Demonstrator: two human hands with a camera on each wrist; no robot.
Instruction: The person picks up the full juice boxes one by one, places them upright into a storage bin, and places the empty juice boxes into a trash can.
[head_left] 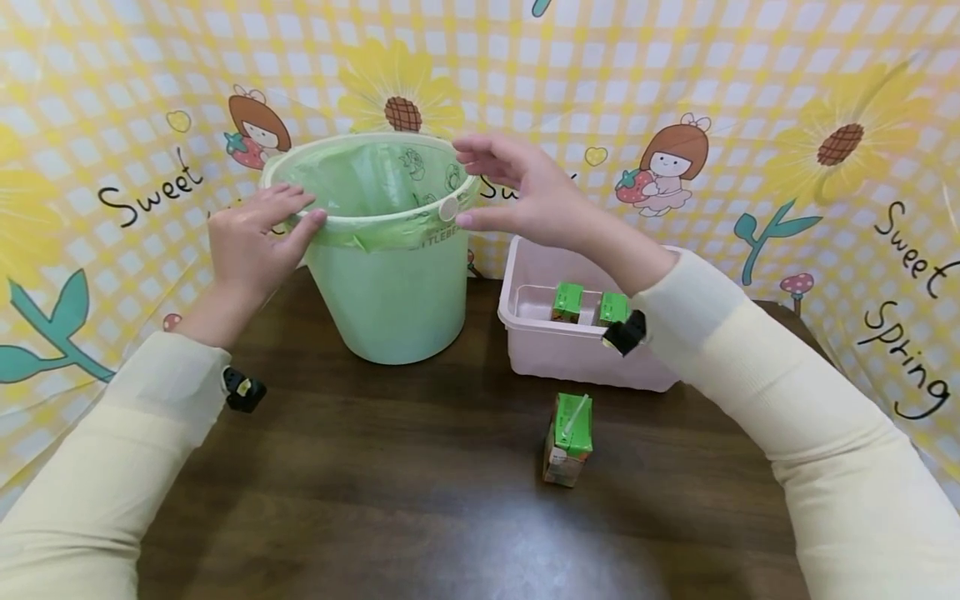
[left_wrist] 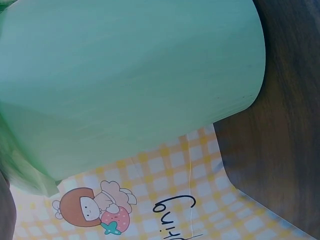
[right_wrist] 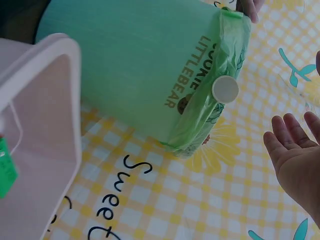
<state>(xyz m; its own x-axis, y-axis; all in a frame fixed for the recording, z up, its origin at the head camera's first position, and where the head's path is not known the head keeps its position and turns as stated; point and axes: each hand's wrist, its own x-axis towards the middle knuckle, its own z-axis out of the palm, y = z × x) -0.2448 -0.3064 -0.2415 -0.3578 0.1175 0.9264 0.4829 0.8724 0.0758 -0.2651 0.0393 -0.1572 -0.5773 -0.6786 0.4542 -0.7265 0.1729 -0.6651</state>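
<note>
A light green trash can (head_left: 390,292) stands on the table, lined with a thin green plastic bag (head_left: 360,179) whose edge is folded out over the rim. My left hand (head_left: 258,237) grips the rim at its left side, fingertips over the edge and thumb along the front. My right hand (head_left: 525,187) is by the right side of the rim, fingers spread and holding nothing; in the right wrist view this hand (right_wrist: 300,165) is apart from the can. A white round disc (right_wrist: 225,89) sits at the can's rim.
Right of the can is a pale pink bin (head_left: 577,358) with green-topped drink cartons (head_left: 567,300) inside. Another carton (head_left: 567,442), a straw lying on its top, stands on the brown table (head_left: 360,492) in front. A checked, printed cloth (head_left: 525,75) hangs behind.
</note>
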